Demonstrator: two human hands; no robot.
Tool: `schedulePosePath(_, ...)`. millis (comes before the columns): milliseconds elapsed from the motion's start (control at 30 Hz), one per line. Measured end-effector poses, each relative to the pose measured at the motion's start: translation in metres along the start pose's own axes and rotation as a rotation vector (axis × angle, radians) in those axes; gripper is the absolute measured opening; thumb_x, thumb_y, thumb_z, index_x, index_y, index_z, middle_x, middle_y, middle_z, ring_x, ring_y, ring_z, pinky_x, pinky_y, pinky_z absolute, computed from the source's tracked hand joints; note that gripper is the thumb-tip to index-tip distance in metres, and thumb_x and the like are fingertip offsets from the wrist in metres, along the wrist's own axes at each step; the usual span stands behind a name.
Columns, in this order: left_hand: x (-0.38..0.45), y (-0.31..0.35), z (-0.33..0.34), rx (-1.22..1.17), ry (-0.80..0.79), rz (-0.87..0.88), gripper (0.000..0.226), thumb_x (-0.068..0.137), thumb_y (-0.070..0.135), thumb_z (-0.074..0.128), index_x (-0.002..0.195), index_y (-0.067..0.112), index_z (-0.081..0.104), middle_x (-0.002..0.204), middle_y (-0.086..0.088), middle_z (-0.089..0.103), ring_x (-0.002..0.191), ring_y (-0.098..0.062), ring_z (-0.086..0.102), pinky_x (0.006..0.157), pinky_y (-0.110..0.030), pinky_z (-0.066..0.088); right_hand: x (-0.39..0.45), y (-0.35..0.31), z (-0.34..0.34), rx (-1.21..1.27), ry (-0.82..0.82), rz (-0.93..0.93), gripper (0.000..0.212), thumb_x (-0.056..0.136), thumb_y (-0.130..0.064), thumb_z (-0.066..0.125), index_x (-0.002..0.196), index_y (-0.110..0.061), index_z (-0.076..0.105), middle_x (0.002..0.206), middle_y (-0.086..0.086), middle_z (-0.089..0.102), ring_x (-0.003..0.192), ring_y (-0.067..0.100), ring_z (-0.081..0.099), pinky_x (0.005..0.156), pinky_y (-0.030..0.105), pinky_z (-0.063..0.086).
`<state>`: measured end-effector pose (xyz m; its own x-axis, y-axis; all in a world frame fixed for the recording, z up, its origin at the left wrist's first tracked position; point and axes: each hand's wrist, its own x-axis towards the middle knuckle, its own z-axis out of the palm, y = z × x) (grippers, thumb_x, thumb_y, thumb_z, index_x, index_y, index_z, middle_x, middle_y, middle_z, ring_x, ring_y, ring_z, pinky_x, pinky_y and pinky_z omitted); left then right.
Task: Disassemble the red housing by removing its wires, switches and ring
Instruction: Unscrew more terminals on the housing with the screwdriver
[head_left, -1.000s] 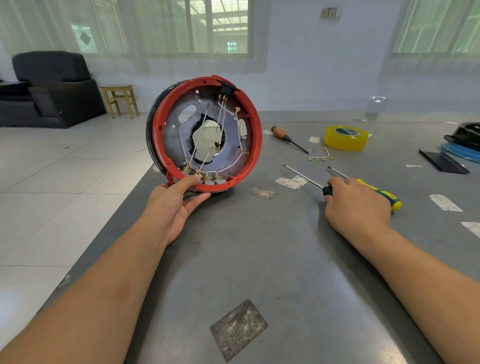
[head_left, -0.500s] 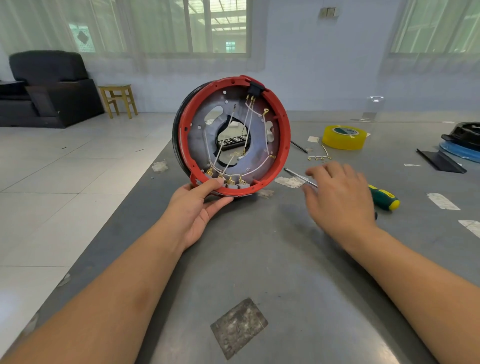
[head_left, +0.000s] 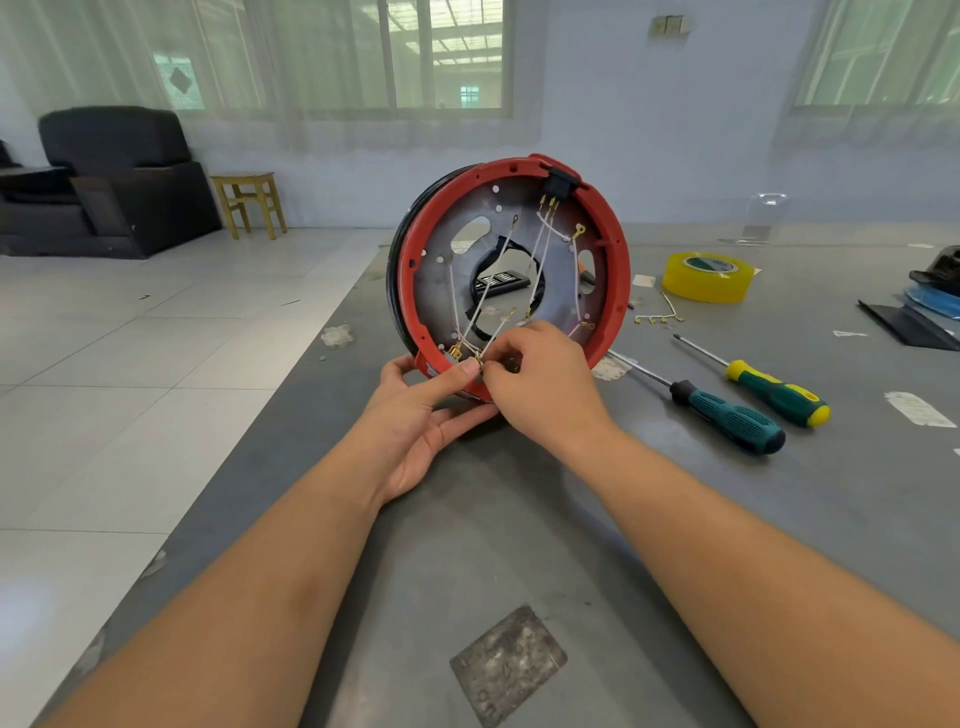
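We hold the red housing (head_left: 511, 171) upright on its edge near the left edge of the tabletop (head_left: 545, 519), its open side facing us, thin wires (head_left: 540, 244) crossing the grey plate inside and a black switch (head_left: 558, 184) set in its top rim. Our left hand (head_left: 415, 415) reaches in from below, palm turned up, fingers curled under the lower rim and the thumb (head_left: 452, 376) pressed against the rim's front, so this grip is clasped on the housing. Our right hand (head_left: 540, 379) comes in from the right with the back of the hand toward us, fingers bent and bunched at the brass terminals (head_left: 457, 352) along the bottom of the plate; the fingertips seem to pinch a wire end there, though the hand hides the exact contact. Both forearms stretch forward over the tabletop. To the right of the housing lie two screwdrivers (head_left: 727, 415), and beyond them, toward the far edge, a roll of yellow tape (head_left: 707, 278).
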<state>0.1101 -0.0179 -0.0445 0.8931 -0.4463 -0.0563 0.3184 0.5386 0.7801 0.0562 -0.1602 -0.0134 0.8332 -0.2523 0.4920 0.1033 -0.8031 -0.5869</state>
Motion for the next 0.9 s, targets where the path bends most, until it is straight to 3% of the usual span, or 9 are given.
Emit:
schedulePosePath(333, -0.002, 0.0, 0.003, 0.038, -0.005, -0.024, 0.093, 0.071, 0.005, 0.087, 0.144, 0.024, 0.033, 0.115, -0.022, 0.077, 0.102, -0.044, 0.076, 0.075, -0.053, 0.064, 0.004, 0.003, 0.002, 0.009, 0.001, 0.029, 0.008, 0.09, -0.02, 0.065, 0.084, -0.025, 0.068, 0.098, -0.002, 0.057, 0.094, 0.019, 0.058, 0.082, 0.031, 0.045)
schedulePosePath(433, -0.003, 0.0, 0.004, 0.037, 0.016, -0.026, 0.091, 0.071, 0.007, 0.088, 0.144, 0.022, 0.034, 0.114, -0.023, 0.077, 0.102, -0.045, 0.076, 0.079, -0.054, 0.064, 0.003, 0.003, -0.001, 0.014, 0.071, 0.021, 0.006, 0.091, -0.018, 0.064, 0.088, -0.017, 0.069, 0.1, 0.001, 0.059, 0.094, 0.02, 0.058, 0.081, 0.026, 0.042)
schedulePosePath(633, -0.004, 0.002, 0.008, 0.037, 0.094, 0.002, 0.088, 0.072, 0.018, 0.09, 0.142, 0.019, 0.037, 0.122, -0.026, 0.072, 0.098, -0.047, 0.076, 0.073, -0.047, 0.065, -0.004, 0.007, -0.016, -0.32, 0.249, -0.097, 0.019, 0.094, -0.019, 0.055, 0.095, -0.005, 0.067, 0.099, 0.013, 0.062, 0.094, 0.031, 0.055, 0.086, 0.039, 0.044)
schedulePosePath(900, -0.005, 0.001, 0.011, 0.099, 0.182, 0.05, 0.067, 0.089, 0.03, 0.084, 0.137, 0.014, 0.039, 0.128, -0.021, 0.067, 0.091, -0.042, 0.078, 0.067, -0.041, 0.065, -0.016, 0.025, -0.035, -0.471, 0.237, -0.018, 0.015, 0.095, -0.02, 0.052, 0.097, -0.009, 0.061, 0.099, 0.01, 0.058, 0.091, 0.029, 0.053, 0.077, 0.039, 0.04)
